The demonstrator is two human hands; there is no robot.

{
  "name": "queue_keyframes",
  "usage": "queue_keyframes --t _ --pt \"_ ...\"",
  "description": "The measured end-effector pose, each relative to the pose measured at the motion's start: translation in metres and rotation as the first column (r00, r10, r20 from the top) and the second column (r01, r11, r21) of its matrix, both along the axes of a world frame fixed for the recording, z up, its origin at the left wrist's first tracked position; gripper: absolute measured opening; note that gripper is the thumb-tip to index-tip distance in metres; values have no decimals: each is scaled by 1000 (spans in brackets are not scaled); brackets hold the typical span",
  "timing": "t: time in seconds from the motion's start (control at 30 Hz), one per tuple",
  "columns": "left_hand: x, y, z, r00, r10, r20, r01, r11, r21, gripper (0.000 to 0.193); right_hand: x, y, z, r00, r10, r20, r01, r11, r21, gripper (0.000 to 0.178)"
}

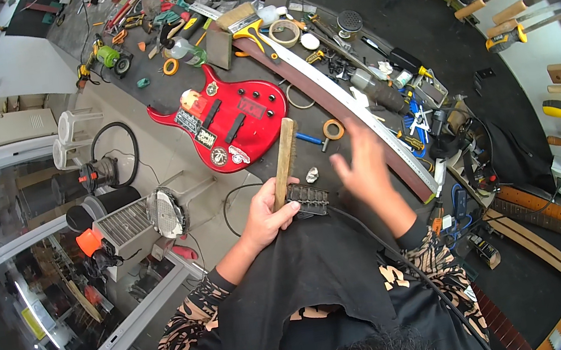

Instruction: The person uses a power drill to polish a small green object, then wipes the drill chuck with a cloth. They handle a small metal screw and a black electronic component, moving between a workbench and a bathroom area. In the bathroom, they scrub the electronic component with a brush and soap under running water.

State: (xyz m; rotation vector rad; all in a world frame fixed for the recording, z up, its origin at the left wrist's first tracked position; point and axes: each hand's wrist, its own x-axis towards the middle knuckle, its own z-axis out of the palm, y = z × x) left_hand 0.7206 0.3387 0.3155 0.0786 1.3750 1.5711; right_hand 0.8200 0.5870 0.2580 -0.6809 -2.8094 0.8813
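My left hand [264, 214] is closed around a narrow wooden brush [285, 160], whose short bristles show along its right side. The same hand also grips a dark metal bass bridge [309, 200] with a row of saddles, held above the black apron on my lap. To the right, my right hand [368, 169] is raised, slightly blurred, with nothing in it; its fingers are stretched out and the thumb stands apart. A small crumpled silvery-white piece [312, 175] lies between the hands. Beyond the brush rests a red bass body [258, 137] with several stickers.
A long metal ruler [389, 138] lies along a reddish-brown board [352, 128]. Nearby are a blue-handled tool [307, 138], a tape roll [332, 122] and a wide paintbrush [248, 27]. Tools crowd the far bench. A black cable [389, 249] crosses my right side. White stools [78, 119] stand left.
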Motion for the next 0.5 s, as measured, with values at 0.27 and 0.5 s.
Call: queue_keyframes --t 0.27,0.5 --pt "-4 -4 7 999 28 30 -28 1000 3 48 53 85 -82 859 -77 507 -72 961 269 121" --pt "1 -16 -2 996 58 63 -60 997 39 51 54 91 -79 841 -22 540 -181 930 319 110"
